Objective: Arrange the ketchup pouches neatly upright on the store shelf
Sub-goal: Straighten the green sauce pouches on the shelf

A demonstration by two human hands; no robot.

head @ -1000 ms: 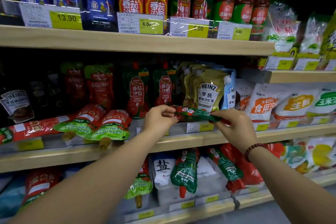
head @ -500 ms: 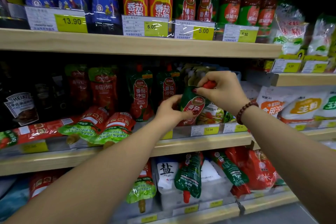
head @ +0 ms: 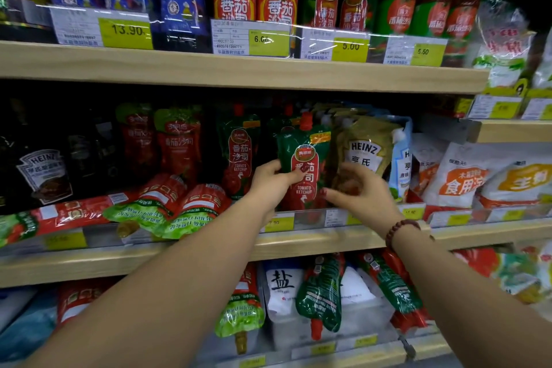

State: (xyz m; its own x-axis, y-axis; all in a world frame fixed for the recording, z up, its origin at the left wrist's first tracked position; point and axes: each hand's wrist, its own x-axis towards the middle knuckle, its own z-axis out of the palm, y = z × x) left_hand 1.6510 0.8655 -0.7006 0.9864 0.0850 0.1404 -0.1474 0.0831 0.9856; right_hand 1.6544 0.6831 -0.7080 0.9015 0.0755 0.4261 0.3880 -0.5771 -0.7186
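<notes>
Ketchup pouch [head: 303, 164], green above and red below with a red cap at its top, stands upright at the centre of the frame on the middle shelf [head: 328, 240], its base behind the clear price rail [head: 301, 218]. It sits between another upright green pouch [head: 239, 155] to its left and the tan Heinz pouch [head: 369, 149] to its right.

Left hand [head: 270, 182] grasps the pouch at its left edge, thumb across the front of the label and the other fingers apparently behind it. This grip appears intended to steady the soft pack so that it does not slump while it settles on its base.

Right hand [head: 355, 191] is released: the fingers are spread and slightly blurred, just beside the lower right corner of the pouch. Whether the fingertips touch the pack cannot be told. The open posture suggests a guard against tipping toward the Heinz pouch.

Judged from the present layout, this pouch is essentially placed, and only release of the left hand remains.

Work outstanding:
- Toppled red-and-green pouches [head: 167, 209] lie flat at the centre left of the frame, caps hanging over the shelf front.
- Further pouches [head: 321, 296] hang cap-down over the bins on the lower shelf at the bottom centre.

Risk: a soft pouch with a narrow base is likely to lean on its neighbours, so release should be gradual.
</notes>
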